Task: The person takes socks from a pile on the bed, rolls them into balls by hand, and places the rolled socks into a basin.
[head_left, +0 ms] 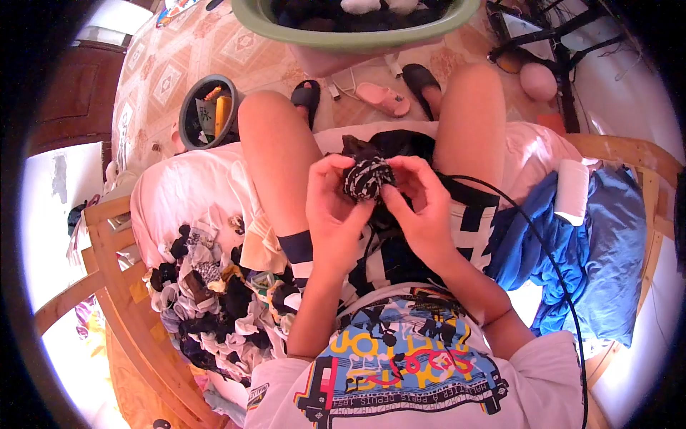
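A bunched black cloth piece with a white pattern [369,179] is held up between both hands, above my lap. My left hand [334,207] has its fingers curled round the left side of the bundle. On the right side, my right hand [421,207] grips it with thumb and fingers. Plain dark fabric [357,147] sticks out at the top of the bundle. Black cloth [407,145] lies behind it between my thighs. To the left, a large heap of small mixed fabric pieces [221,307] rests beside my leg.
A green-rimmed basin [357,39] with dark and white items stands ahead. A grey bin [188,121] is on the tiled floor at left. Blue cloth [614,250] and a white roll [572,191] lie at right. A black cable [532,229] runs down the right side.
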Demonstrator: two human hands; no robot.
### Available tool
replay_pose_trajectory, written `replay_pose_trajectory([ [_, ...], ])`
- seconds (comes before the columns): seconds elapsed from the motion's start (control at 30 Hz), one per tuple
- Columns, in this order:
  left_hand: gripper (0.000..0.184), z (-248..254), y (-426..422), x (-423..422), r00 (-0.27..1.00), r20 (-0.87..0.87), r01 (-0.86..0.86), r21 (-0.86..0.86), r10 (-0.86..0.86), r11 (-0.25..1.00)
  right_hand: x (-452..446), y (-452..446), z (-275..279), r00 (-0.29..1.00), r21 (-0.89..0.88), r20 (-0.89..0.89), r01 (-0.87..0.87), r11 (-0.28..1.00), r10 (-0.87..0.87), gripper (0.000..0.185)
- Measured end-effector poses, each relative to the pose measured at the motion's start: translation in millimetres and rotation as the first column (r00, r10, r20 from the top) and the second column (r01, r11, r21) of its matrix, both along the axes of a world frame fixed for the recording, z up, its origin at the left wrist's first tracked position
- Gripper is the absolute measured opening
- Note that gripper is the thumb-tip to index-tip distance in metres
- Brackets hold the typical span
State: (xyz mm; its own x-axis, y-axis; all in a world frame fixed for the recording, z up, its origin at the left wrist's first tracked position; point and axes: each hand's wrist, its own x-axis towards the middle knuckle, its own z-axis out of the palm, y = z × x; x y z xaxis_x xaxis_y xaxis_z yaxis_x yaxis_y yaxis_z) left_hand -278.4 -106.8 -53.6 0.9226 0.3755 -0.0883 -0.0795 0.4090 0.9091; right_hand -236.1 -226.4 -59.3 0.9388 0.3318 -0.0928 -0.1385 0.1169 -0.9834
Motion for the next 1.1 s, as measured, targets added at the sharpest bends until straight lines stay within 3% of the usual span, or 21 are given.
replay_pose_trajectory([
  [0.03, 0.057, 3, 1, -1, 1.0, 0.001, -0.003, 0.002, 0.003, 1.0, 1, 0, 0, 1.0, 0.002, 0.001, -0.003, 1.0, 0.003, 0.032],
  [0.1, 0.055, 9, 5, -2, 1.0, -0.022, -0.021, -0.379, 0.014, 0.925, 3, -4, 1, 0.997, -0.054, 0.069, -0.012, 0.998, 0.015, 0.019],
  [0.27, 0.048, 4, 4, 1, 0.994, -0.06, -0.106, -0.438, 0.088, 0.893, 4, -9, -7, 0.991, 0.046, -0.132, 0.041, 0.998, -0.034, 0.014],
  [0.33, 0.036, -10, 5, 0, 0.985, -0.132, -0.116, -0.026, 0.112, 0.993, 4, -9, -6, 0.97, 0.105, -0.238, 0.069, 0.992, -0.042, 0.016],
  [0.37, 0.036, -15, 8, 0, 0.985, -0.133, -0.117, -0.027, 0.112, 0.993, 4, -8, -5, 0.97, 0.104, -0.238, 0.069, 0.992, -0.042, 0.016],
  [0.4, 0.033, -17, 12, -1, 0.982, -0.11, -0.114, 0.291, 0.152, 0.95, 4, -7, -4, 0.976, 0.087, -0.212, 0.067, 0.994, -0.047, 0.016],
  [0.43, 0.029, -18, 13, -1, 0.981, -0.075, -0.105, 0.578, 0.181, 0.809, 4, -7, -4, 0.981, 0.068, -0.186, 0.066, 0.996, -0.052, 0.017],
  [0.47, 0.029, -17, 13, -1, 0.981, -0.075, -0.105, 0.576, 0.18, 0.811, 4, -6, -4, 0.981, 0.066, -0.185, 0.067, 0.996, -0.054, 0.017],
  [0.53, 0.035, -9, 9, 0, 0.978, -0.043, -0.095, 0.78, 0.203, 0.619, 4, -4, -6, 0.995, -0.006, -0.046, 0.085, 0.996, -0.086, 0.016],
  [0.57, 0.035, -6, 5, 0, 0.978, -0.043, -0.095, 0.78, 0.204, 0.618, 4, -4, -8, 0.995, -0.005, -0.047, 0.084, 0.996, -0.084, 0.016],
  [0.63, 0.036, -2, -5, 3, 0.961, -0.016, -0.146, 0.82, 0.277, 0.553, 6, -4, -11, 0.983, -0.11, 0.166, 0.101, 0.989, -0.082, 0.016],
  [0.67, 0.038, -5, -8, 3, 0.948, -0.009, -0.176, 0.817, 0.318, 0.549, 6, -3, -10, 0.983, -0.111, 0.166, 0.101, 0.989, -0.081, 0.016],
  [0.73, 0.037, -8, -5, 0, 0.947, -0.056, -0.107, 0.873, 0.315, 0.476, 5, -2, -5, 0.957, -0.217, 0.284, 0.124, 0.968, -0.059, 0.017],
  [0.77, 0.037, -9, -3, -1, 0.943, -0.102, -0.035, 0.916, 0.317, 0.399, 2, -2, -5, 0.957, -0.218, 0.283, 0.125, 0.968, -0.059, 0.017],
  [0.8, 0.037, -10, 0, -1, 0.943, -0.103, -0.034, 0.916, 0.316, 0.4, 0, -2, -4, 0.967, -0.232, 0.252, 0.106, 0.967, -0.046, 0.017],
  [0.87, 0.036, -12, 4, 0, 0.967, -0.003, -0.069, 0.958, 0.254, 0.277, -1, -3, -4, 0.975, -0.245, 0.22, 0.087, 0.966, -0.032, 0.018],
  [0.9, 0.036, -10, 4, 1, 0.967, -0.005, -0.068, 0.959, 0.255, 0.277, 0, -5, -4, 0.998, -0.154, 0.048, 0.04, 0.987, -0.033, 0.018],
  [0.97, 0.03, -4, 3, 1, 0.956, -0.124, -0.04, 0.844, 0.266, 0.534, 3, -7, -3, 0.957, 0.05, -0.291, -0.005, 0.999, 0.02, 0.017],
  [1.03, 0.027, -12, 2, 0, 0.953, -0.128, -0.042, 0.841, 0.273, 0.54, 6, -5, -5, 0.954, 0.069, -0.299, 0.016, 0.997, 0.005, 0.015],
  [1.1, 0.024, -15, -1, 2, 0.951, -0.133, -0.043, 0.836, 0.279, 0.547, 7, -9, -13, 0.894, 0.225, -0.446, 0.071, 0.972, 0.038, 0.013],
])
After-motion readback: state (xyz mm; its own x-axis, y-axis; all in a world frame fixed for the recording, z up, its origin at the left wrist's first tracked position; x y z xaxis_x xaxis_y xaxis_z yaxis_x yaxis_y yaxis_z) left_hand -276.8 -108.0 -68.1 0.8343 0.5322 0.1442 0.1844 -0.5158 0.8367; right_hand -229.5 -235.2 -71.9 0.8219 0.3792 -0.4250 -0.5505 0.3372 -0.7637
